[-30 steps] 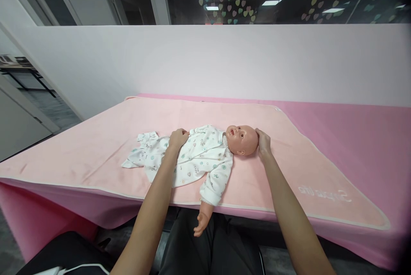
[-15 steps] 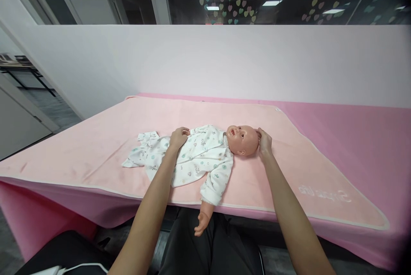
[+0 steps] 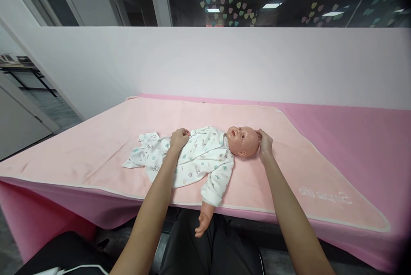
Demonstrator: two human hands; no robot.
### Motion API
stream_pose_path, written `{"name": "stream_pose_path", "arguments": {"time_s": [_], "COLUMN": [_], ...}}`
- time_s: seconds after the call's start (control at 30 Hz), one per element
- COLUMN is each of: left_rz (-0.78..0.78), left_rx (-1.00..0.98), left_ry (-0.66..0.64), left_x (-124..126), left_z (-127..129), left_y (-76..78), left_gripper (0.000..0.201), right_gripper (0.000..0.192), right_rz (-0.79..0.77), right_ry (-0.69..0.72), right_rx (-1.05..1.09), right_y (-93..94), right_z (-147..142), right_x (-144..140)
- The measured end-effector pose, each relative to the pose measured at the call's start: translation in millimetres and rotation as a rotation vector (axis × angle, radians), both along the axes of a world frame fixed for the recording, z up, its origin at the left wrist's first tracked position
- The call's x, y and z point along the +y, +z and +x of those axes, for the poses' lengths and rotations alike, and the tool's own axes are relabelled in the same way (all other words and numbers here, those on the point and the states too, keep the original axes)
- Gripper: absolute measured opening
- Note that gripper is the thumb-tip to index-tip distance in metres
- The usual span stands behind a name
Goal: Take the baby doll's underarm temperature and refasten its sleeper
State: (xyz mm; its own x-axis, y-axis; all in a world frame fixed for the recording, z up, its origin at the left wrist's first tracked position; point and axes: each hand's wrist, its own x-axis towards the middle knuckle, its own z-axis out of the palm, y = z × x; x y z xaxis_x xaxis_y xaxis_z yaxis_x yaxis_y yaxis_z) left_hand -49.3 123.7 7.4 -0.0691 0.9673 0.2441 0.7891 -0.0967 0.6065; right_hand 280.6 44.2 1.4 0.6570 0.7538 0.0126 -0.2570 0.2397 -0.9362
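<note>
Near the surface's front edge the baby doll (image 3: pixel 224 155) lies dressed on the pink blanket (image 3: pixel 96 146), left hand (image 3: pixel 178 138) fingers curled onto its romper (image 3: pixel 195 161), right hand (image 3: pixel 265 143) cupping its head, one arm overhanging.

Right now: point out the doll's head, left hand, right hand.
doll's head (image 3: pixel 244 141), head view, on the cheek.
left hand (image 3: pixel 178 138), head view, back of hand.
right hand (image 3: pixel 266 144), head view, back of hand.

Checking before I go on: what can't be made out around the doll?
Head view only:
- Doll legs: hidden inside the printed suit.
- Left hand fingertips: curled out of sight into the suit.
- Right hand palm: behind the doll's head.
- Blanket lettering: mirrored, too faint.
</note>
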Motion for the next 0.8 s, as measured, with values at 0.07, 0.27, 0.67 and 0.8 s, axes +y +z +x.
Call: {"name": "stream_pose_path", "arguments": {"time_s": [0.07,0.27,0.67,0.8], "left_rz": [0.013,0.078,0.165,0.174], "left_rx": [-0.015,-0.081,-0.234,-0.273], "left_ry": [0.010,-0.013,-0.010,-0.002], "left_x": [-0.7,-2.3,-3.4,-4.9], "left_z": [0.5,-0.5,-2.2,-2.0], "left_y": [0.9,3.6,1.6,3.3], "left_gripper": [0.023,0.042,0.049,0.043], "right_gripper": [0.017,0.020,0.027,0.027], "right_rz": [0.006,0.067,0.155,0.152], "right_ry": [-0.045,-0.187,0.015,0.018], "right_rx": [0.007,0.006,-0.285,-0.261], "right_y": [-1.1,-8.1,-9.2,-7.3], "right_z": [1.7,10.8,-3.3,-3.6], "right_x": [0.8,5.5,5.4,4.6]}}
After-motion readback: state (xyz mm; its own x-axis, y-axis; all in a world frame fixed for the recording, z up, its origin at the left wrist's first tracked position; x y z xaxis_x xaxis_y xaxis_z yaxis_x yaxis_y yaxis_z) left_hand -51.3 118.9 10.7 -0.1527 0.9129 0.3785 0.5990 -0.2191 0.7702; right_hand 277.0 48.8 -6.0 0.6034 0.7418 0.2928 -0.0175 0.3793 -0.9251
